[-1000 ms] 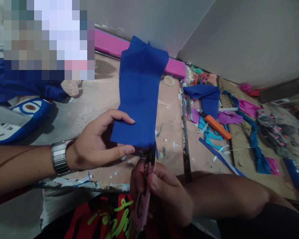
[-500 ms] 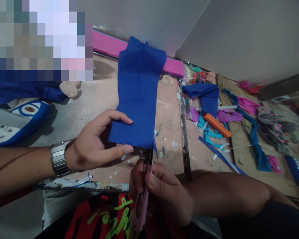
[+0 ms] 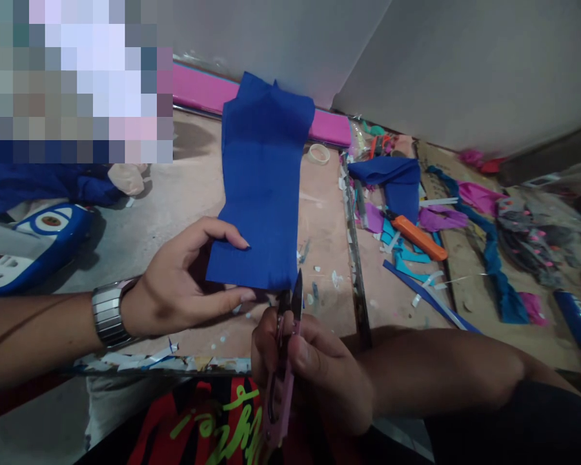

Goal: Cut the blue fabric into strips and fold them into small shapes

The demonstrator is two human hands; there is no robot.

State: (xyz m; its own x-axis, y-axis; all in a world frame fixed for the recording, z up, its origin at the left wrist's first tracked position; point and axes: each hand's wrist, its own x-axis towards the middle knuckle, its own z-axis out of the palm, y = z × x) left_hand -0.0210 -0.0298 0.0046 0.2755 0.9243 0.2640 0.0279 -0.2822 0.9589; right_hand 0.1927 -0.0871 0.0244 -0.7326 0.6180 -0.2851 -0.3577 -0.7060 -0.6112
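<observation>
wider-open scissors now in right hand, blue sheet in left hand

left hand: index, thumb apart | right hand: tightly curled

A pale work table with scraps along its near edge, pink strip along its far edge, pale ring near that strip, orange cutter toward its right side.

Hands holding blue fabric, pink-handled scissors, orange cutter nearby
</observation>
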